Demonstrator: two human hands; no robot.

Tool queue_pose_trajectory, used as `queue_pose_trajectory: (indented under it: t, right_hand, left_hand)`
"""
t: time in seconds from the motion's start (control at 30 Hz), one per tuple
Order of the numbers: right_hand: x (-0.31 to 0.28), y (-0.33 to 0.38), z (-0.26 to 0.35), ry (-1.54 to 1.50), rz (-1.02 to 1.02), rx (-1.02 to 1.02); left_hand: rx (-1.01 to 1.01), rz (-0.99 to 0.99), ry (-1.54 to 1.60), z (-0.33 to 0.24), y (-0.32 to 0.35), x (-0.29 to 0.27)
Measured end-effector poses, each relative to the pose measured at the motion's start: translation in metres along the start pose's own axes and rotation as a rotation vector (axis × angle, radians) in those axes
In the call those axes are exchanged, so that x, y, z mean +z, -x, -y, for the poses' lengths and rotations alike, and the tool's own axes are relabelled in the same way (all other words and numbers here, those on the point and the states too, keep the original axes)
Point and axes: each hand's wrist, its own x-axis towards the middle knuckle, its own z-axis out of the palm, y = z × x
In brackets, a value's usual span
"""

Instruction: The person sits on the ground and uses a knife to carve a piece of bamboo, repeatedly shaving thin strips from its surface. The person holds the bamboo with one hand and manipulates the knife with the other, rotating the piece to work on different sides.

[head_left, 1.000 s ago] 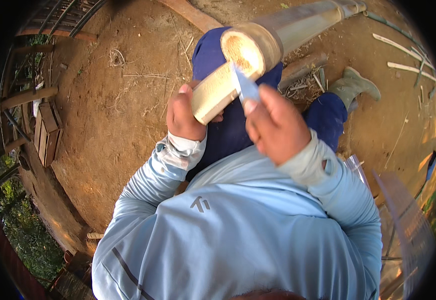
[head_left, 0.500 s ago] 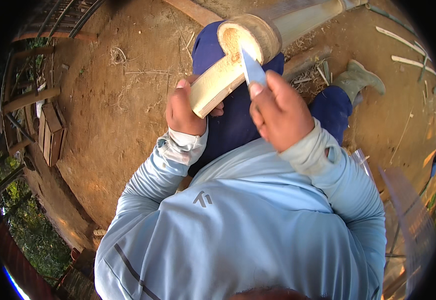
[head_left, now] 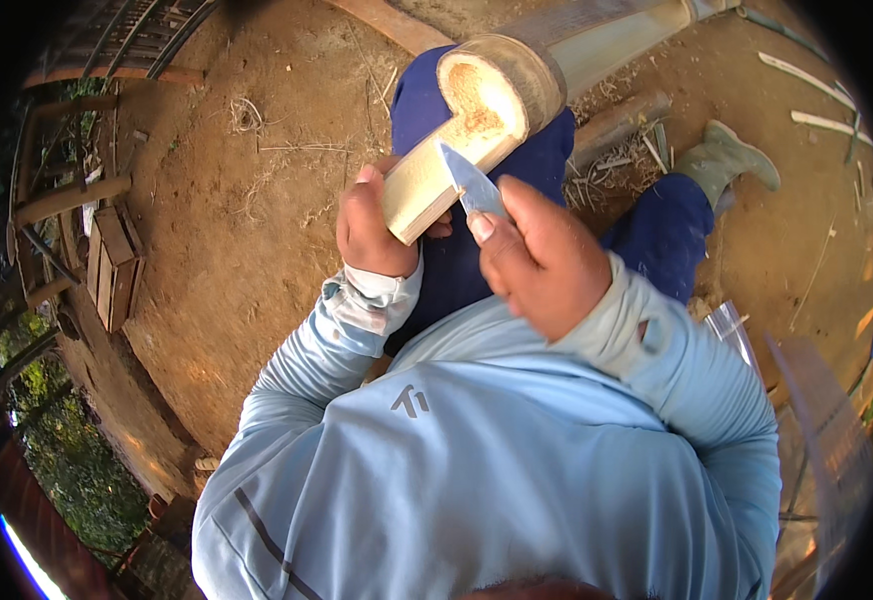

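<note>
A thick bamboo section (head_left: pixel 537 88) rests across my blue-trousered leg (head_left: pixel 422 85). Its round hollow end faces me, with brown crumbs or shavings inside, and a flat pale strip extends from its rim toward my body. My left hand (head_left: pixel 372 225) is closed around the near end of that strip; some of its fingers are hidden underneath. In my right hand (head_left: pixel 547 258) is a knife (head_left: pixel 472 188) with a broad pointed blade. The blade lies over the right edge of the strip, its tip below the hollow. The knife's handle is hidden in my fist.
Behind the bamboo section, a long split bamboo pole (head_left: pixel 627 50) runs to the upper right. A log (head_left: pixel 622 128) and wood shavings lie beside my boot (head_left: pixel 727 160). Pale strips (head_left: pixel 807 78) lie far right. A wooden crate (head_left: pixel 114 265) stands at left on the dirt floor.
My right hand has drawn the knife toward me and left, from the hollow's rim down along the strip. My left hand keeps its hold, and the bamboo has hardly moved.
</note>
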Motion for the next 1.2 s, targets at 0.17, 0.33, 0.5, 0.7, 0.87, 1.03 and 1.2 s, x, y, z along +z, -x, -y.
queue_pose_trajectory:
  t: [0.17,0.33,0.5,0.7,0.87,1.03,1.2]
  right_hand:
    - [0.002,-0.004,-0.004,-0.113,-0.006,0.035]
    - [-0.002,-0.004,0.005,-0.192,0.010,0.127]
    - [0.022,0.010,0.002,0.226,0.239,-0.329]
    - [0.019,0.016,0.009,0.231,0.253,-0.362]
    - [-0.008,0.013,0.009,-0.008,-0.096,0.027]
    - [-0.016,0.002,0.003,0.026,-0.154,0.012]
    - [-0.022,-0.005,0.012,0.165,-0.169,-0.048]
  left_hand:
    - [0.132,-0.130,-0.368,0.000,0.005,0.005]
    - [-0.008,-0.006,-0.068,-0.003,0.002,0.001]
    - [-0.111,-0.084,0.043,-0.007,0.002,0.004]
    - [-0.048,-0.085,-0.183,-0.011,0.005,0.008]
    - [-0.098,0.020,-0.051,-0.013,0.001,0.002]
    - [-0.172,0.013,-0.050,-0.018,0.000,0.004]
    - [-0.170,0.005,-0.047,-0.020,0.001,0.004]
